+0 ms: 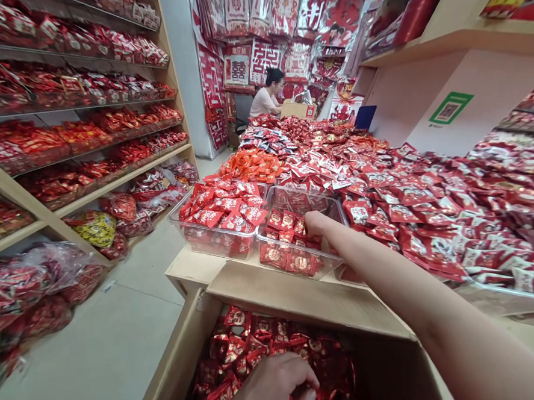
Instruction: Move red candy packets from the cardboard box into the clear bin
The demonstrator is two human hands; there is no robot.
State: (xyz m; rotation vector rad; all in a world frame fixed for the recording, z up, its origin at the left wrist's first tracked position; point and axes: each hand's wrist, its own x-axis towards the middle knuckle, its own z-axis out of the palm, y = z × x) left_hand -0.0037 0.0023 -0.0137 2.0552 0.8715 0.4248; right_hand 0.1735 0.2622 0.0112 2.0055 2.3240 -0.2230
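Note:
My right hand (320,225) reaches into a clear plastic bin (300,256), beside small red-and-gold wrapped packets (286,220). Its fingertips are hidden by the back of the hand and the bin, so their grip cannot be seen. Lower down, my left hand (278,383) is inside an open cardboard box (315,293), over more of the same red packets (258,338). Its fingers curl inward with the thumb close to them; whatever lies under them is hidden.
Beside it stands another clear bin (219,243), heaped with larger red packets. Red packets (412,197) cover the display to the right. Loaded shelves (73,107) rise at left, with filled bags (31,282) on the floor. A person (264,100) sits at the back.

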